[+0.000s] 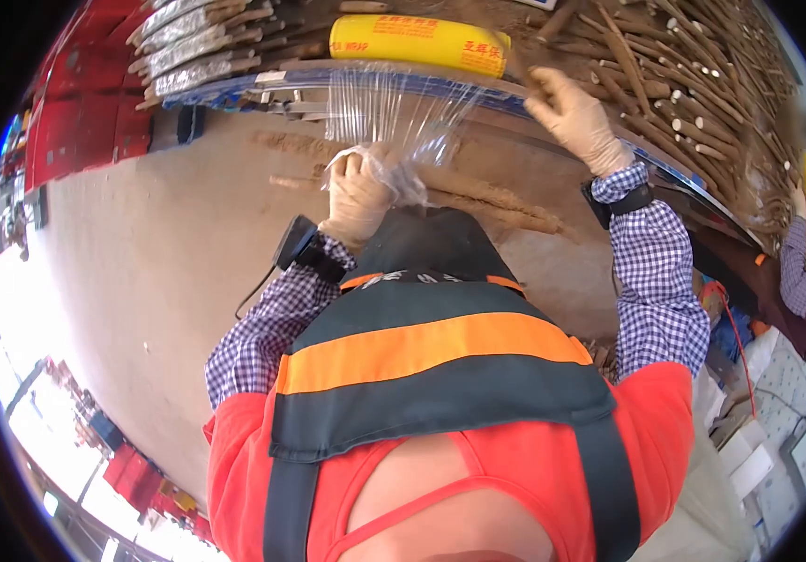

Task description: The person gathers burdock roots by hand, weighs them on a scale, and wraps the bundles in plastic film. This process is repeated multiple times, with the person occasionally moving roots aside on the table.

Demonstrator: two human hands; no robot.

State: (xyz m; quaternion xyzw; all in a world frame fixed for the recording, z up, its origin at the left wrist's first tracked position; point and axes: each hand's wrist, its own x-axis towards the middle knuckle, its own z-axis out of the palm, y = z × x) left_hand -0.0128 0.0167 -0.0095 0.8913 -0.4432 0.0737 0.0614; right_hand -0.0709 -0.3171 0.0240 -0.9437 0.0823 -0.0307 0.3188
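A yellow roll of plastic wrap with red print lies along the blue table edge. Clear film stretches from it down to my left hand, whose gloved fingers are closed round the bunched end of the film in front of the dark apron. My right hand, also gloved, is raised near the right end of the roll, with fingers apart and nothing in it.
Many brown sticks are piled at the upper right. Wrapped bundles lie at the upper left, above red boxes. A co-worker's sleeve shows at the far right. Brown debris is on the floor.
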